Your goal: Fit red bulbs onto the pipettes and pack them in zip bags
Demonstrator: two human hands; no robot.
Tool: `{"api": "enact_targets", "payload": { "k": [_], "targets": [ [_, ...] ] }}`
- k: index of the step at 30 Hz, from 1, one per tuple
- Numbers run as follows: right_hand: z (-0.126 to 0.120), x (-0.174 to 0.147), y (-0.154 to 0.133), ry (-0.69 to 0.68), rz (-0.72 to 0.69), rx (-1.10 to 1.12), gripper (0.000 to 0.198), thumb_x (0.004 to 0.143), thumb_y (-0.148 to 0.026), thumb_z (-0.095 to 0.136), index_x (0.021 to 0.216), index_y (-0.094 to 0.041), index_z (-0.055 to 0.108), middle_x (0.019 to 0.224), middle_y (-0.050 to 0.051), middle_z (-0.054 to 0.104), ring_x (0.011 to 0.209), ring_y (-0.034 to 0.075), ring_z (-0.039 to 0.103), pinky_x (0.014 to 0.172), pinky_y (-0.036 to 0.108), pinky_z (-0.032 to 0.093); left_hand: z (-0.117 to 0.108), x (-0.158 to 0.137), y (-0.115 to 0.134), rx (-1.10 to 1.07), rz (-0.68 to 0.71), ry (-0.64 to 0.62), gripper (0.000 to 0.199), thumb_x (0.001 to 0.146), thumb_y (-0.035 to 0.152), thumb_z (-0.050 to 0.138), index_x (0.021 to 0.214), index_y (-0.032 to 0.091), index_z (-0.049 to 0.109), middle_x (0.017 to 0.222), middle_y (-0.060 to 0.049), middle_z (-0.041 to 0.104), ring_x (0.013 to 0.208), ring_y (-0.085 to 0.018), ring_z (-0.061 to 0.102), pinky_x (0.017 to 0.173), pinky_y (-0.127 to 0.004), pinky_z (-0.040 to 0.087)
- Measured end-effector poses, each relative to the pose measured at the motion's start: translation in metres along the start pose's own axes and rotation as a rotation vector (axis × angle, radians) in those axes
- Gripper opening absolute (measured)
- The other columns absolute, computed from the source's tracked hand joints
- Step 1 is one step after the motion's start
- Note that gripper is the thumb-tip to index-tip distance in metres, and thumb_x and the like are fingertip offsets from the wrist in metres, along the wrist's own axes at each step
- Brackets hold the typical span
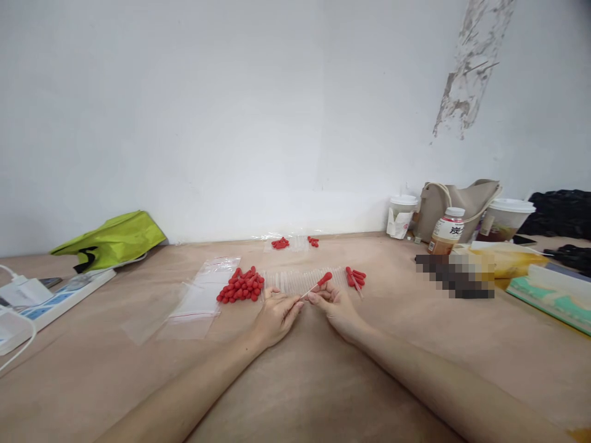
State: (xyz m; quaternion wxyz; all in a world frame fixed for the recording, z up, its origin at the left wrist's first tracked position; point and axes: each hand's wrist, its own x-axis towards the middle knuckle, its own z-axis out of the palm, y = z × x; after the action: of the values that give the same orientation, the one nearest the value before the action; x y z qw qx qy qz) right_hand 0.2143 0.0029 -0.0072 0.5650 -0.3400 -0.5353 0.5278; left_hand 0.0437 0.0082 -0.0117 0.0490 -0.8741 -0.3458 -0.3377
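Observation:
A dropper with a thin clear tube and a red rubber bulb (325, 278) slants up to the right between my hands. My left hand (277, 312) pinches the tube's lower end between thumb and fingers. At the bulb end, my right hand (339, 307) has its thumb and fingers closed around the dropper; its exact contact is partly hidden. Behind both hands lies a row of clear tubes (289, 280). A heap of red bulbs (241, 285) sits to their left, and a few red-bulbed droppers (355, 278) lie to their right.
Clear zip bags (201, 301) lie left of the bulbs. Bagged droppers (280, 243) rest by the wall. At left are a power strip (55, 307) and a green bag (113, 237). Cups (401, 216), a bottle (447, 232) and a beige bag (466, 197) stand at right.

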Motion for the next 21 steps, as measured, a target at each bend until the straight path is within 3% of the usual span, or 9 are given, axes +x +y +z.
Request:
{"api": "enact_targets", "payload": {
  "k": [4, 8, 12, 15, 21],
  "targets": [
    [0.010, 0.000, 0.000, 0.011, -0.028, -0.007, 0.030, 0.061, -0.042, 0.065, 0.069, -0.018, 0.048, 0.070, 0.000, 0.059, 0.067, 0.012, 0.055, 0.066, 0.025, 0.041, 0.000, 0.000, 0.003, 0.003, 0.008, -0.009, 0.024, 0.088, 0.026, 0.038, 0.093, 0.019, 0.060, 0.062, 0.000, 0.064, 0.060, -0.012, 0.056, 0.080, -0.033, 0.030],
    [-0.008, 0.021, -0.008, 0.088, -0.009, -0.150, 0.027, 0.062, -0.039, 0.061, 0.074, -0.018, 0.048, 0.065, 0.000, 0.060, 0.063, 0.013, 0.056, 0.062, 0.025, 0.041, -0.005, 0.000, 0.005, -0.013, 0.021, -0.019, 0.031, 0.083, 0.034, 0.045, 0.110, 0.019, 0.053, 0.079, -0.003, 0.066, 0.073, -0.016, 0.057, 0.083, -0.036, 0.028],
    [-0.054, 0.054, -0.028, 0.312, -0.014, -0.663, 0.027, 0.064, -0.031, 0.056, 0.087, -0.018, 0.052, 0.069, 0.002, 0.063, 0.069, 0.016, 0.058, 0.062, 0.026, 0.039, -0.009, 0.003, -0.003, 0.127, -0.124, 0.035, 0.030, 0.081, 0.036, 0.048, 0.105, 0.021, 0.057, 0.088, -0.005, 0.063, 0.085, -0.021, 0.052, 0.081, -0.038, 0.027],
    [-0.082, 0.070, -0.036, 0.361, 0.043, -1.059, 0.031, 0.062, -0.027, 0.057, 0.090, -0.018, 0.050, 0.071, 0.002, 0.064, 0.076, 0.019, 0.058, 0.064, 0.027, 0.037, -0.008, 0.005, -0.014, 0.255, -0.270, 0.101, 0.021, 0.078, 0.034, 0.051, 0.091, 0.023, 0.063, 0.088, -0.006, 0.061, 0.086, -0.023, 0.049, 0.080, -0.039, 0.026],
    [-0.086, 0.070, -0.020, 0.336, 0.164, -1.398, 0.033, 0.066, -0.026, 0.052, 0.098, -0.018, 0.047, 0.084, 0.006, 0.064, 0.084, 0.022, 0.057, 0.070, 0.032, 0.035, -0.005, 0.002, -0.022, 0.298, -0.325, 0.131, 0.014, 0.075, 0.031, 0.054, 0.083, 0.024, 0.064, 0.091, -0.004, 0.059, 0.089, -0.023, 0.046, 0.079, -0.039, 0.025]
  ]
}}
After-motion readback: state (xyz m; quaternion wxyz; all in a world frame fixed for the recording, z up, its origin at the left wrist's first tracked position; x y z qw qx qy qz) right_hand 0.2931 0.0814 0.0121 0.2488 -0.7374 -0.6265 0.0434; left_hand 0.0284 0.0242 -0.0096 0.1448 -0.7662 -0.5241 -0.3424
